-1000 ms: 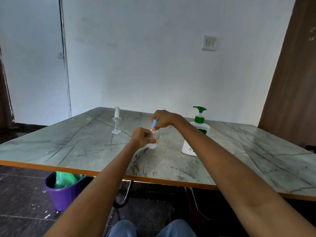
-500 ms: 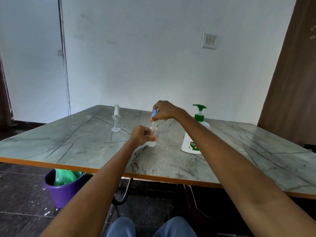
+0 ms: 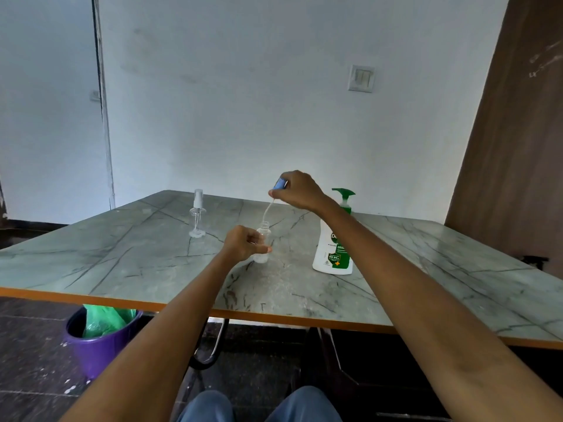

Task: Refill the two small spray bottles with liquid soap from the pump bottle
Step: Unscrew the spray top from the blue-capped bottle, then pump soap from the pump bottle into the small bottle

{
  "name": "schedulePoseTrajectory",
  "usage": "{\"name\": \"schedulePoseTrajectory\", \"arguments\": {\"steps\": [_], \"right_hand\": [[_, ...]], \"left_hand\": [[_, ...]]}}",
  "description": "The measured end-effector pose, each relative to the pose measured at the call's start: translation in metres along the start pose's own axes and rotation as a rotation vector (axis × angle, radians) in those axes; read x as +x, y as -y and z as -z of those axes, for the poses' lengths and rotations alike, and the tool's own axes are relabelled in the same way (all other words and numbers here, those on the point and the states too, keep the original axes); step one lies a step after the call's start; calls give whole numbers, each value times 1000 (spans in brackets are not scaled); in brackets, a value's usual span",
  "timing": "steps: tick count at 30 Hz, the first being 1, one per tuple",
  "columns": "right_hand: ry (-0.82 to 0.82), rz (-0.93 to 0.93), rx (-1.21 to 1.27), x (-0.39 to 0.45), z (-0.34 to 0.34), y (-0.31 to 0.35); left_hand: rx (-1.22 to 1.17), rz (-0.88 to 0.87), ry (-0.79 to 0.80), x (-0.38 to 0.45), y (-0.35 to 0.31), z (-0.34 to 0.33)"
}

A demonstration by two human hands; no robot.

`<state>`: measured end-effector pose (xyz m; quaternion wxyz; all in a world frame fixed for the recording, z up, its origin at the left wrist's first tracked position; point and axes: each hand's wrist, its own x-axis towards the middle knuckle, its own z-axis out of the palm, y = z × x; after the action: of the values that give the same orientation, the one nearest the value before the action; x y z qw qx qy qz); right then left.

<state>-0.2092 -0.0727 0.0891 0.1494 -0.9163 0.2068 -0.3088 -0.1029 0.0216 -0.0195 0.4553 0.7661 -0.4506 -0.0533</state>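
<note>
Head view: left hand (image 3: 243, 243) grips small spray bottle (image 3: 263, 245) mid-table; right hand (image 3: 297, 190) pinches blue spray head (image 3: 280, 184), dip tube (image 3: 268, 210) still in neck. Lift straight up. Pump bottle (image 3: 334, 248) just right.

**Hidden and cut off**

My right hand (image 3: 297, 190) covers most of the blue spray cap (image 3: 279, 184). My right forearm hides part of the pump bottle (image 3: 332, 254); label text too small. Purple bucket (image 3: 97, 345) partly under the table (image 3: 122, 254).
</note>
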Motion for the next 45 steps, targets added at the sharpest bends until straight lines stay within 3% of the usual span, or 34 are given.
{"name": "schedulePoseTrajectory", "arguments": {"steps": [6,11,14,18,28,45], "right_hand": [[-314,-33,176,-22,67,-16],[-500,-222,197,-64,104,-83],[-453,-418,108,-99,101,-142],[-250,-607,-22,-143,84,-203],[34,-611,-109,-154,74,-220],[-121,-616,15,-153,76,-225]], "left_hand": [[51,-22,-17,0,-2,-1],[92,-59,-96,-1,-11,-19],[25,-86,-123,0,-17,-38],[25,-90,-103,4,-25,-53],[26,-76,-94,4,-34,-61],[9,-101,-86,0,-34,-60]]}}
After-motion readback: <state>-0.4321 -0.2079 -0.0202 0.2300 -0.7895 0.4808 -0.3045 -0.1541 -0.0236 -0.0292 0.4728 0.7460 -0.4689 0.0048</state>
